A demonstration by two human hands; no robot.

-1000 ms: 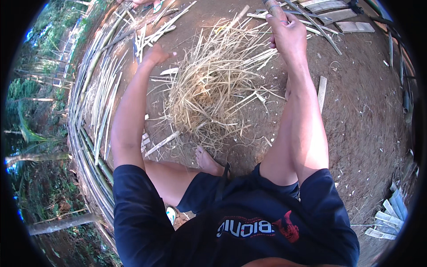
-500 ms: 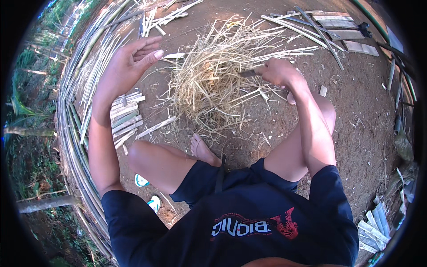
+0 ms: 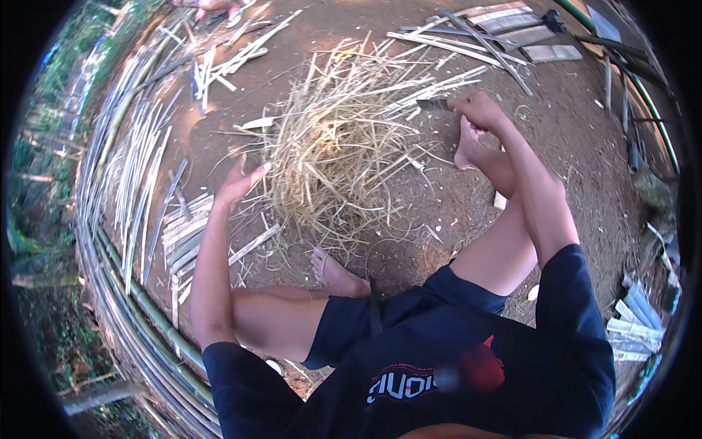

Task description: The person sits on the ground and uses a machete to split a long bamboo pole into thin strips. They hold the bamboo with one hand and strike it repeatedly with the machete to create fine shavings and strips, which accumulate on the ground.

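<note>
Dry bamboo shavings were being gathered on the ground

The left hand [image 3: 238, 183] was held open, its fingers [image 3: 257, 173] spread apart and just touching the edge of the pile of dry shavings [image 3: 336, 154], which lay right past the fingertips on the dirt ground [image 3: 578, 146]. The right hand [image 3: 479, 111] was closed tight, fingers together, around a dark handle of a knife [image 3: 436, 104] whose tip was pointed into the pile's far side. Split bamboo strips [image 3: 183, 234] were lying just behind the left fingers. It looked like the step of pulling the loose shavings together. The next move would call for the open fingers to be pushed deeper into the pile, and care would be needed with the blade.
</note>
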